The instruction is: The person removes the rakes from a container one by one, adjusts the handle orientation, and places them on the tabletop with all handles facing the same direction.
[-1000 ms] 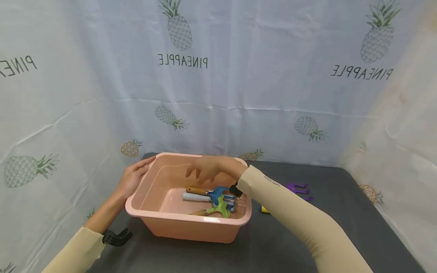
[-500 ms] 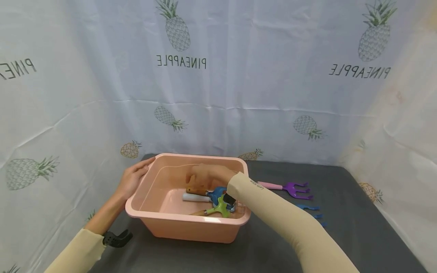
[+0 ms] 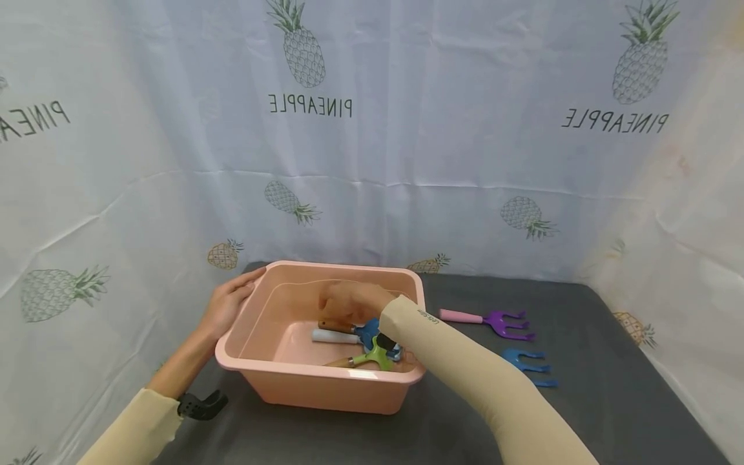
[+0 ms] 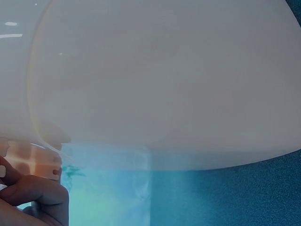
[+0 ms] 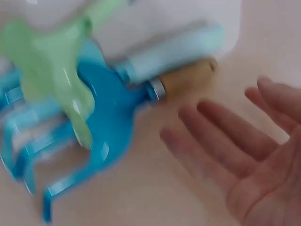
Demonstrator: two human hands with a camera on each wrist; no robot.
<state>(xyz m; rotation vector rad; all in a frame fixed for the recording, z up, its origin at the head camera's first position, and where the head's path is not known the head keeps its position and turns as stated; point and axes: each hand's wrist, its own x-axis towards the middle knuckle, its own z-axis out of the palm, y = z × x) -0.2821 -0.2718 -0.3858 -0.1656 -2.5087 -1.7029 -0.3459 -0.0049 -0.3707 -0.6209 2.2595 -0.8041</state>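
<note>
A peach plastic basin [image 3: 331, 391] stands in front of me. My left hand [image 3: 229, 303] holds its left rim; in the left wrist view, bent fingers [image 4: 44, 193] show at the lower left beside the basin's pale wall. Inside lie a blue hand rake with a wooden handle [image 5: 186, 80], another blue rake with a white handle [image 3: 334, 336], and a light green hand rake [image 3: 378, 354] on top of them. My right hand [image 3: 351, 300] is inside the basin, close over the wooden handle. Its fingers are spread and hold nothing in the right wrist view.
On the dark table [image 3: 593, 394] to the basin's right lie a purple hand rake with a pink handle [image 3: 502, 323] and a blue hand rake [image 3: 526, 365], the latter partly covered by the right sleeve. A pineapple-print curtain [image 3: 442, 142] hangs behind and at both sides.
My right hand has sunk lower into the basin toward the wooden handle. The right forearm has shifted left, uncovering the purple and blue rakes on the table. My left hand stays on the rim.
</note>
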